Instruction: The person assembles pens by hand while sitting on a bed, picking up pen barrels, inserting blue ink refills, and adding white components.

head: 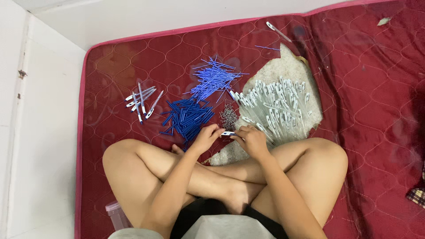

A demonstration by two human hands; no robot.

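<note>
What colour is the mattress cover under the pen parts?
Dark red with a quilted pattern, on the mattress cover; the head view shows it.

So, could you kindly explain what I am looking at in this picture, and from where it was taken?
There is no machine here: a camera on a person's head looks down at their crossed legs and two bare hands. They sit on a red quilted mat. The left hand and right hand together hold a small white and blue pen part. In front lie a pile of dark blue tubes, a spread of thin blue refills, a small heap of tiny metal bits, a heap of white pen barrels and a few finished pens to the left.
</note>
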